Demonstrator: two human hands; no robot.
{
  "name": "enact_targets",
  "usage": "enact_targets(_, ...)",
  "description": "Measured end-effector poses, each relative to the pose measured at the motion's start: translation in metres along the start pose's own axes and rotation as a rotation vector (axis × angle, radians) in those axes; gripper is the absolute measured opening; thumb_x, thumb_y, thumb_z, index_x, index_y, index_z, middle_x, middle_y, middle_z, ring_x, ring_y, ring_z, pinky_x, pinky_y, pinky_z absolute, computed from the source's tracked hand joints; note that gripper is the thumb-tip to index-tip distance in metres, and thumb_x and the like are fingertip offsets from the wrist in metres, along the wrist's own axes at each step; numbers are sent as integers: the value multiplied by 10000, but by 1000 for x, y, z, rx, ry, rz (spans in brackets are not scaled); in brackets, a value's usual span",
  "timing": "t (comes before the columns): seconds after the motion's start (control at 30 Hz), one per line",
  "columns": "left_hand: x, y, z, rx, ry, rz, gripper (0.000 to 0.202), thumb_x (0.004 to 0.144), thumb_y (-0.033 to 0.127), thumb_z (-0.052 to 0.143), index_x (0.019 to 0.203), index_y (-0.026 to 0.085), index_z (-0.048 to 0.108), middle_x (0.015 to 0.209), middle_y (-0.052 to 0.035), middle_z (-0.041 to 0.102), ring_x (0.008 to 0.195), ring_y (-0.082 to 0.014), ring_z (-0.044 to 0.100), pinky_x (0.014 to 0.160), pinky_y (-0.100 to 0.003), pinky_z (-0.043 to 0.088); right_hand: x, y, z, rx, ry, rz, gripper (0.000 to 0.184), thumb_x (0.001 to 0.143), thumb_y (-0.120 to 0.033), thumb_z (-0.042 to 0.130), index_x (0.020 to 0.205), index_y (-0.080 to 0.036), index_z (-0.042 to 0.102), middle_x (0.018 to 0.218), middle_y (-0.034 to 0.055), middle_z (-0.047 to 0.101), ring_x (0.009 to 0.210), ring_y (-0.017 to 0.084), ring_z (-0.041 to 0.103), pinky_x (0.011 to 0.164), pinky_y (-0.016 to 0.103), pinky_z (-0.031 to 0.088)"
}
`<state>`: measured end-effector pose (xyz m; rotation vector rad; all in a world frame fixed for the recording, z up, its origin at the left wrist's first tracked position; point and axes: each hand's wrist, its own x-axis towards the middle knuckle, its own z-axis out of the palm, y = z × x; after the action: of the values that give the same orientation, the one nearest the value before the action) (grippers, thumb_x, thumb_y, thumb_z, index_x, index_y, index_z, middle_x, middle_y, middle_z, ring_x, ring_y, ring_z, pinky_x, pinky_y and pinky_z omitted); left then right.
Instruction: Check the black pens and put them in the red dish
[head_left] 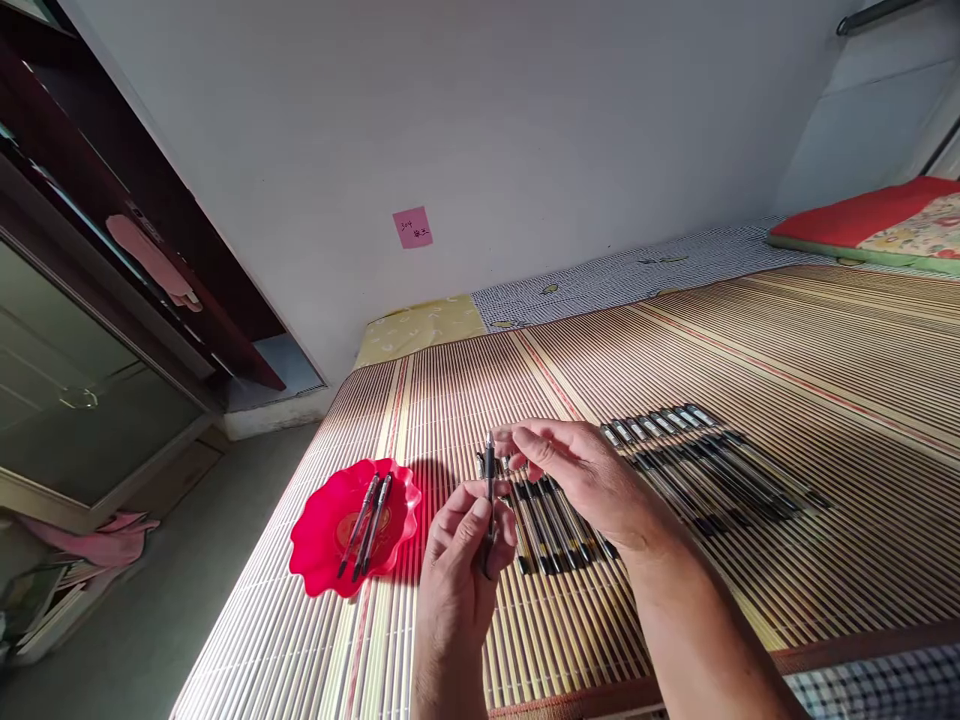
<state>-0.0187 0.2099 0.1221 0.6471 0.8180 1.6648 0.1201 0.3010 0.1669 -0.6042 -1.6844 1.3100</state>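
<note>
My left hand (466,545) is closed round a black pen (490,465), holding it upright with its silvery end at the top. My right hand (566,455) hovers just right of that end, its fingers loosely curved and apart; whether a fingertip touches the pen I cannot tell. Under and behind the hands, a row of black and clear pens (551,525) lies on the slatted mat, partly hidden by my right hand. To the left, a red scalloped bowl (315,525) holds a few pens (371,525).
More pens (720,480) lie side by side to the right, with a row of black pen caps (660,425) above them. The bamboo mat (450,400) covers the bed against a white wall with a pink note (412,228). Folded red bedding (847,220) lies far right.
</note>
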Motion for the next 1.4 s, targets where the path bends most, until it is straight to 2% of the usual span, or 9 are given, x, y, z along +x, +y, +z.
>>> enact_targets(0.1, 0, -1, -2, -29, 0, 4, 321, 811, 366, 890, 979, 128, 754, 700, -9, 637, 566, -54, 510, 518, -136, 377, 0, 4, 5, 13, -76, 29, 417, 980, -572, 627, 843, -199, 750, 789, 38, 688, 746, 165, 617, 714, 310, 492)
enact_targets(0.27, 0, -3, 0, -105, 4, -28, 313, 766, 324, 934, 965, 139, 779, 771, -18, 666, 622, -58, 584, 530, -112, 407, 0, 9, 10, 89, -162, 74, 349, 925, -537, 716, 922, -194, 780, 868, 50, 715, 822, 188, 646, 812, 347, 521)
enact_targets(0.37, 0, -2, 2, -117, -13, -44, 315, 741, 316, 951, 940, 142, 779, 753, -11, 657, 608, -53, 564, 525, -110, 405, 0, 10, 10, 83, -173, 76, 353, 919, -531, 716, 924, -187, 792, 902, 68, 726, 857, 202, 655, 824, 363, 523)
enact_targets(0.57, 0, 1, 5, -91, -75, -37, 276, 767, 323, 934, 906, 151, 769, 632, 4, 625, 513, -27, 410, 481, -102, 311, 1, 10, 15, 115, -144, 87, 363, 894, -546, 745, 844, -187, 756, 845, 55, 695, 823, 188, 644, 781, 340, 521)
enact_targets(0.73, 2, -3, 5, -46, -67, 45, 227, 813, 326, 899, 894, 158, 770, 666, -10, 651, 539, -39, 424, 497, -118, 313, 1, 13, 17, 87, -125, 70, 408, 896, -579, 734, 764, -195, 692, 758, 21, 643, 692, 151, 587, 645, 305, 478)
enact_targets(0.9, 3, -6, 5, 4, -88, 45, 249, 852, 364, 861, 948, 150, 777, 653, 1, 652, 472, -23, 373, 449, -135, 253, 2, 15, 6, 101, -45, 75, 364, 932, -565, 703, 885, -209, 761, 865, 43, 715, 823, 179, 652, 796, 333, 520)
enact_targets(1.03, 1, -8, 7, 36, -138, -15, 281, 883, 397, 824, 974, 136, 771, 653, -1, 655, 440, -21, 390, 427, -143, 243, 2, 13, -2, 178, 57, 83, 332, 969, -539, 650, 966, -242, 799, 999, 62, 757, 928, 196, 678, 829, 340, 515)
enact_targets(1.17, 0, -10, 9, 52, -167, -32, 288, 896, 405, 808, 973, 131, 759, 652, -2, 658, 426, -18, 385, 422, -146, 246, 1, 11, -2, 244, 7, 99, 294, 911, -524, 730, 907, -239, 799, 959, 66, 751, 920, 205, 659, 840, 356, 517)
enact_targets(1.4, 1, -11, 9, 70, -176, -35, 258, 886, 379, 820, 943, 139, 744, 655, -3, 664, 439, -25, 397, 428, -148, 262, 2, 14, -2, 285, 82, 186, 422, 724, -584, 892, 763, -203, 715, 741, 8, 632, 690, 149, 525, 672, 310, 438)
